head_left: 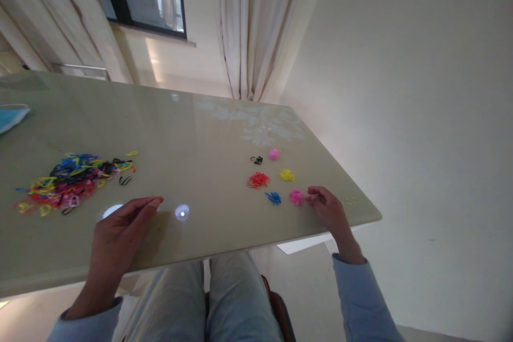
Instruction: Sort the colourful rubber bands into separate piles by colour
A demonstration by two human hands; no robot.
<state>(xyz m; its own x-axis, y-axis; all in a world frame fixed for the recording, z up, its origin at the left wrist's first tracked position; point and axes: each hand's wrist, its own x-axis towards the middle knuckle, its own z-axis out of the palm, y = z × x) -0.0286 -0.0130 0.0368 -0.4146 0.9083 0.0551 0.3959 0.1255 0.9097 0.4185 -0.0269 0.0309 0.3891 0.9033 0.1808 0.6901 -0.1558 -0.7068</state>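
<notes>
My left hand [120, 232] hovers over the near left of the table, thumb and fingertips pinched together; anything between them is too small to make out. To its upper left lies a mixed heap of small elastic bands [76, 179] in several colours. My right hand [326, 207] is at the right, its fingers drawn together at the edge of a pink pile of bands [296, 197]; what they pinch, if anything, cannot be made out. Around that pile are blue bands [274, 198], red bands [257, 180], yellow bands [287, 175], black bands [257, 160] and a lighter pink clump [274, 154].
The glossy table [192, 160] has its near edge just above my legs and its right corner past my right hand. A blue face mask [12, 116] lies at the far left. Light reflections show near my left hand. A wall [420, 117] rises on the right.
</notes>
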